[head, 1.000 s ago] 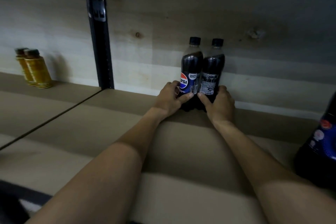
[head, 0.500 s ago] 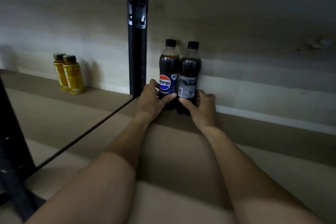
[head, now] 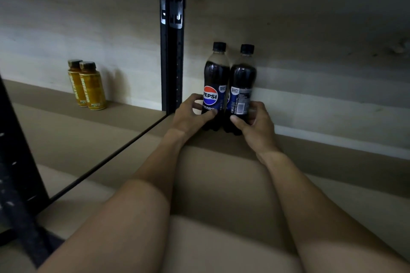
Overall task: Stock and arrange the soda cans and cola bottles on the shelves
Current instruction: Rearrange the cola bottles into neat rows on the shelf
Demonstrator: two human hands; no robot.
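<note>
From the head camera, you have both arms stretched deep into the shelf (head: 221, 184). Your left hand (head: 190, 115) is wrapped round the low part of the left cola bottle (head: 216, 82), thumb across the front under the logo and fingers curled behind. Your right hand (head: 255, 124) is wrapped round the right cola bottle (head: 243, 82) the same way, low on the label.

Both bottles stand upright with caps at 12 o'clock, side by side and touching, or nearly so. They sit at the rear of the shelf by the back board (head: 310, 51). The left bottle lies at about 1 o'clock from your left hand, and the right bottle at about 11 o'clock from your right. Each hand is nearest its own bottle, so neither needs to cross.

The black post (head: 172, 62) stands just beside the pair at 9 o'clock. Any further slide that way likely ends against it.

Two yellow bottles (head: 87, 84) stand well apart at 9 o'clock, in the next bay.

Your fingers cover the bottle bases, so you cannot tell whether they rest flat. Whether the bottles touch the back board is also hard to make out in the dim light.
</note>
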